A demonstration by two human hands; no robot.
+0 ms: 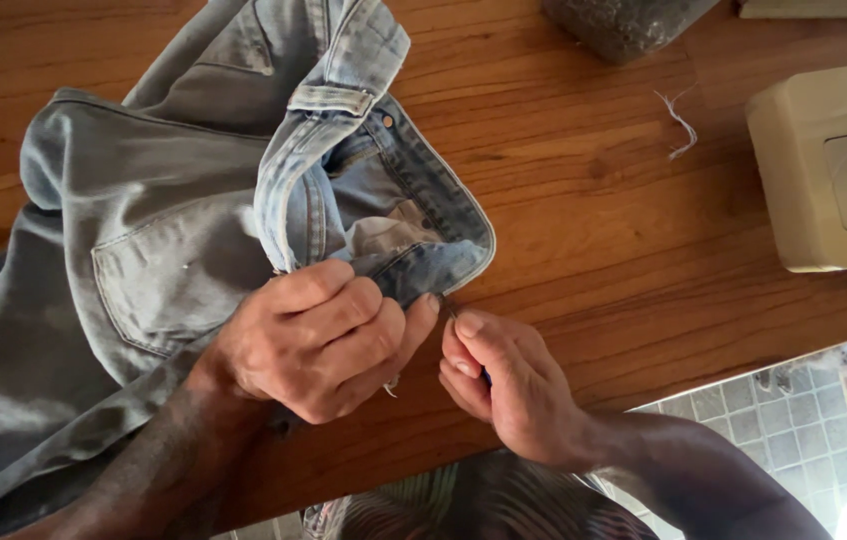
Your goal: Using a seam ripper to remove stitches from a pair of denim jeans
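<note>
A: What fills the picture?

B: A wooden table (pixel 593 230) takes up most of it, and a pair of pale blue jeans (pixel 143 250) lies over its left half, heaped from the upper left down to the lower left edge. A back pocket faces up at centre left, and the waistband is folded over toward the middle of the frame.

A: Anything else on the table?

B: A cream sewing machine (pixel 828 165) at the right edge, a dark speckled object (pixel 623 22) at the top, only partly in view, and a loose scrap of white thread (pixel 681 125) on the bare wood at upper right.

A: And the hands?

B: The left hand (pixel 308 340), centre bottom, is closed around a fold of the waistband, thumb pressed toward the edge. The right hand (pixel 503 385), just beside it, has thumb and forefinger pinched together on something thin and metallic at the cloth's edge; too small to name.

A: How would the denim handle?

B: Heavy and soft in the legs, I'd judge, so it slumps and drags. The waistband looks thick and stiff with doubled seams. Gripping that band close to the working spot, as the left hand does, seems the firmest hold.
</note>
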